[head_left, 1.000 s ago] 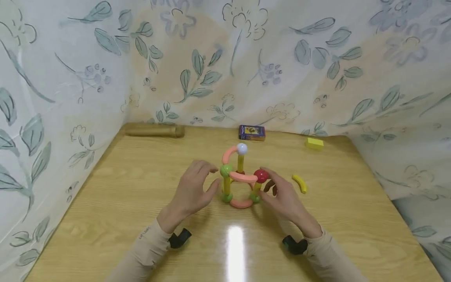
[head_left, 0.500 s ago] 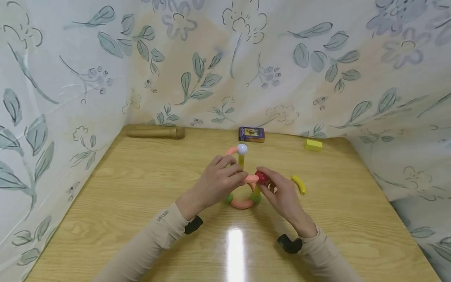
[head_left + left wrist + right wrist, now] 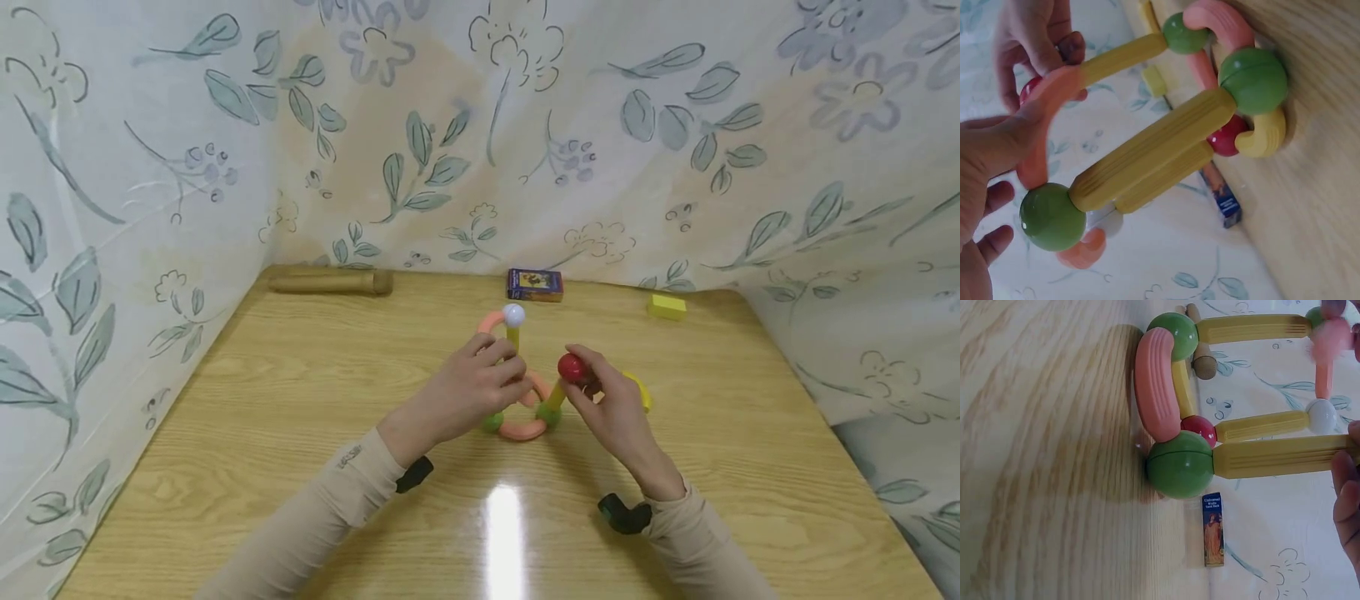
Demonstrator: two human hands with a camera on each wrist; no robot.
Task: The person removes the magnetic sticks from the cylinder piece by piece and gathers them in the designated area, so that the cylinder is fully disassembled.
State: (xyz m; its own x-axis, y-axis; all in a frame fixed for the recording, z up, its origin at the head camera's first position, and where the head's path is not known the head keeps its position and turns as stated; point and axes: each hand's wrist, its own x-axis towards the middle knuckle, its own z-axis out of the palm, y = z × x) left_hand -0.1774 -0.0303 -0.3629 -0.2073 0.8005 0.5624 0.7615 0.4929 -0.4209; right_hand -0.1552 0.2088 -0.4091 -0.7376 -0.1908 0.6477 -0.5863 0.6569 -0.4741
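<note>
A frame of grooved yellow rods, curved pink pieces and coloured balls stands on the table, its pink base piece (image 3: 522,430) low down. My left hand (image 3: 478,390) pinches an upper curved pink piece (image 3: 1054,119), whose lower end meets a green ball (image 3: 1052,217) in the left wrist view. My right hand (image 3: 613,410) holds the red ball (image 3: 572,367) between thumb and fingers. Under that ball a yellow rod (image 3: 556,395) leans right from a green base ball (image 3: 548,414). Behind the left hand, a white ball (image 3: 514,315) tops another rod. The left hand hides much of the frame's left side.
A yellow curved piece (image 3: 640,393) lies just beyond the right hand. Along the table's (image 3: 262,467) back edge are a brown tube (image 3: 326,281), a blue card box (image 3: 535,284) and a yellow block (image 3: 667,307). Floral cloth (image 3: 450,125) hangs around the back and sides.
My left hand has moved right onto the frame and taken the upper pink piece. My right hand has gripped the red ball and drawn it right, apart from that piece, tilting the rod.
</note>
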